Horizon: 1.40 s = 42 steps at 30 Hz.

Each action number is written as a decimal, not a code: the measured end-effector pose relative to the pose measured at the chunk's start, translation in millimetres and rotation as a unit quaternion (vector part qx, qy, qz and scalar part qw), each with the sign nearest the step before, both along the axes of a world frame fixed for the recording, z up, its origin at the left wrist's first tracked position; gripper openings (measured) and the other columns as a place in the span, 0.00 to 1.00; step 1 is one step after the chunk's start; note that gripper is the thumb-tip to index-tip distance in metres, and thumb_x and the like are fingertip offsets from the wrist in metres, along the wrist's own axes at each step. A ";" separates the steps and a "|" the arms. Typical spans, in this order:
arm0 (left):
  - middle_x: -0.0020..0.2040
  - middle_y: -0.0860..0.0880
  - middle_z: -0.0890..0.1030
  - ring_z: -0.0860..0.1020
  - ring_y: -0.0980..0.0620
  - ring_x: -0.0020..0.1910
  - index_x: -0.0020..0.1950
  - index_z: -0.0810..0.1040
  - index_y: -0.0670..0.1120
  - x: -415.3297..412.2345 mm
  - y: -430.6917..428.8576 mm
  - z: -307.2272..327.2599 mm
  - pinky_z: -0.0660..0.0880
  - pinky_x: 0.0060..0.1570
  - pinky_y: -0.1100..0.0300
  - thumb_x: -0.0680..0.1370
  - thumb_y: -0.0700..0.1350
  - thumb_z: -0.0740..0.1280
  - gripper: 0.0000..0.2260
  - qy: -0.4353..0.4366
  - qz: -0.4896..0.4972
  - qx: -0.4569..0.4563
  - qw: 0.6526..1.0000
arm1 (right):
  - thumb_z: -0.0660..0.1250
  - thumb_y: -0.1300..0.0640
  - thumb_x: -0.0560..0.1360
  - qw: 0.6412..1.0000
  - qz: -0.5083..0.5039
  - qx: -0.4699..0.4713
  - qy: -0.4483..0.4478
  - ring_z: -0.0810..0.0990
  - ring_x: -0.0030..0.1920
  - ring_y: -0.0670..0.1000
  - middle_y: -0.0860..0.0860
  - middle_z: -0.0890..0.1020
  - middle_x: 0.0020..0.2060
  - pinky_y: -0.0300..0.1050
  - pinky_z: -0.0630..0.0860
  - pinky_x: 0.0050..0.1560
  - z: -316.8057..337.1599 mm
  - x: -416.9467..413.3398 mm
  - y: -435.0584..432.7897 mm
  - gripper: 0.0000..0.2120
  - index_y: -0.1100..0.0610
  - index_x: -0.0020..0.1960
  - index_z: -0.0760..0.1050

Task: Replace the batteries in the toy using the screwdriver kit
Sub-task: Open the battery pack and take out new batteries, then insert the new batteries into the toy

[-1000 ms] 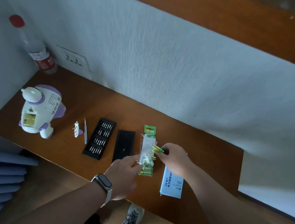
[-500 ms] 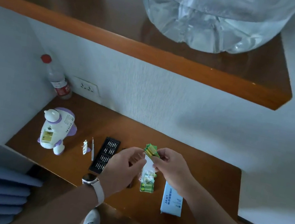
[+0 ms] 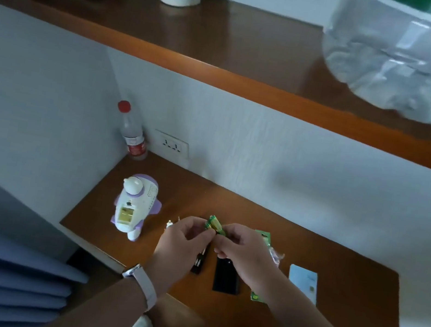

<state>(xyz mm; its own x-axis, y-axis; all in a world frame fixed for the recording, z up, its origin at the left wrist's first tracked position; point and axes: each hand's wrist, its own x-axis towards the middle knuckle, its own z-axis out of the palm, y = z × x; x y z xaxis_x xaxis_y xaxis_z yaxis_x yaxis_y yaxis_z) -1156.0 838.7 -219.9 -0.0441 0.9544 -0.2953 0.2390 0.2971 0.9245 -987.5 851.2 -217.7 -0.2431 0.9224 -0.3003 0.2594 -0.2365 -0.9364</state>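
Batteries (image 3: 215, 224) aslant, far-left to near-right

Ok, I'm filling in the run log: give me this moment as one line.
left hand: pinches batteries | right hand: pinches same batteries | toy: lying on table, compartment open, untouched

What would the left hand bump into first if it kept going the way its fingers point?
The green batteries, which the left hand is pinching. Just beyond them is the right hand, gripping them too, though depth is unclear.
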 end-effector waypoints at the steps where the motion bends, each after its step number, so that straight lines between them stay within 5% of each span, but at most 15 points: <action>1: 0.41 0.58 0.84 0.83 0.59 0.41 0.47 0.82 0.58 -12.4 1.4 1.0 0.79 0.36 0.67 0.76 0.53 0.71 0.02 0.000 0.000 0.000 1.000 | 0.71 0.47 0.74 1.000 0.005 0.004 -0.006 0.84 0.39 0.44 0.46 0.86 0.39 0.39 0.79 0.42 1.0 -13.3 0.6 0.03 0.44 0.47 0.83; 5: 0.38 0.52 0.84 0.78 0.61 0.33 0.45 0.83 0.55 -63.3 8.0 2.5 0.73 0.32 0.68 0.75 0.52 0.72 0.03 0.012 0.006 0.005 1.000 | 0.67 0.37 0.67 1.000 0.012 0.011 -0.023 0.82 0.37 0.43 0.46 0.85 0.39 0.35 0.75 0.38 4.5 -66.0 5.0 0.10 0.35 0.47 0.82; 7: 0.38 0.49 0.83 0.76 0.59 0.32 0.43 0.83 0.55 -87.6 11.3 1.4 0.72 0.32 0.64 0.75 0.53 0.72 0.03 0.007 0.001 0.004 1.000 | 0.66 0.39 0.68 1.000 0.010 0.007 -0.011 0.80 0.37 0.47 0.52 0.85 0.38 0.43 0.74 0.39 3.8 -89.8 7.7 0.12 0.40 0.47 0.83; 10: 0.39 0.50 0.83 0.76 0.59 0.34 0.44 0.82 0.55 -120.4 15.6 -0.2 0.75 0.35 0.62 0.75 0.52 0.72 0.03 0.000 -0.003 0.009 1.000 | 0.65 0.45 0.73 0.999 0.019 0.017 -0.026 0.77 0.35 0.47 0.48 0.81 0.33 0.47 0.73 0.40 2.6 -118.6 11.0 0.07 0.42 0.43 0.83; 14: 0.43 0.57 0.84 0.81 0.56 0.48 0.49 0.80 0.54 -160.7 18.8 -9.0 0.82 0.45 0.62 0.76 0.51 0.72 0.05 0.010 -0.002 0.003 1.000 | 0.65 0.53 0.80 0.997 0.013 0.045 -0.053 0.79 0.37 0.41 0.42 0.82 0.36 0.37 0.75 0.40 -0.5 -148.9 14.0 0.08 0.42 0.54 0.79; 16: 0.47 0.58 0.83 0.80 0.54 0.51 0.50 0.79 0.53 -178.6 19.4 -13.3 0.79 0.41 0.68 0.76 0.52 0.72 0.06 0.005 -0.007 0.000 1.000 | 0.66 0.52 0.79 0.996 -0.010 0.041 -0.074 0.81 0.40 0.41 0.43 0.82 0.39 0.34 0.77 0.40 -4.5 -161.8 13.6 0.06 0.45 0.56 0.77; 23: 0.45 0.63 0.83 0.82 0.60 0.49 0.52 0.79 0.56 -217.3 25.9 -25.6 0.77 0.38 0.71 0.76 0.53 0.72 0.07 0.028 0.004 0.000 1.000 | 0.70 0.54 0.76 0.985 -0.081 0.048 -0.146 0.78 0.44 0.36 0.42 0.81 0.39 0.27 0.74 0.37 -22.6 -187.8 9.9 0.07 0.43 0.46 0.75; 29: 0.43 0.68 0.82 0.81 0.65 0.45 0.48 0.78 0.59 -224.8 31.8 -34.4 0.75 0.35 0.73 0.76 0.49 0.72 0.06 0.053 0.011 0.011 0.998 | 0.70 0.58 0.74 0.984 -0.089 0.053 -0.143 0.77 0.37 0.36 0.45 0.80 0.38 0.28 0.72 0.35 -29.1 -191.4 19.9 0.08 0.45 0.45 0.76; 34: 0.47 0.61 0.83 0.82 0.58 0.49 0.51 0.78 0.58 -219.1 36.2 -38.9 0.80 0.48 0.63 0.76 0.48 0.72 0.07 0.080 -0.009 0.028 0.996 | 0.70 0.60 0.75 0.983 -0.047 0.066 -0.167 0.78 0.39 0.38 0.43 0.79 0.40 0.27 0.72 0.38 -32.6 -199.3 31.9 0.10 0.47 0.49 0.75; 42: 0.53 0.52 0.85 0.81 0.54 0.53 0.58 0.81 0.49 -206.1 42.3 -43.4 0.80 0.53 0.58 0.77 0.45 0.71 0.10 0.184 -0.043 0.111 0.976 | 0.70 0.61 0.75 0.959 0.031 0.167 -0.226 0.74 0.39 0.41 0.41 0.74 0.40 0.30 0.71 0.40 -42.1 -206.4 45.5 0.07 0.57 0.54 0.80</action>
<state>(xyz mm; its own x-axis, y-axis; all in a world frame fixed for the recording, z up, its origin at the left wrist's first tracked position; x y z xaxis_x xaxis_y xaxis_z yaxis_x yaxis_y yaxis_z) -1362.1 881.0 -263.4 -0.0250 0.9978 -0.0611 0.5816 0.0642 0.8109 -1193.9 896.7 -259.8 -0.2145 0.9735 -0.0788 0.6609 0.0853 -0.7456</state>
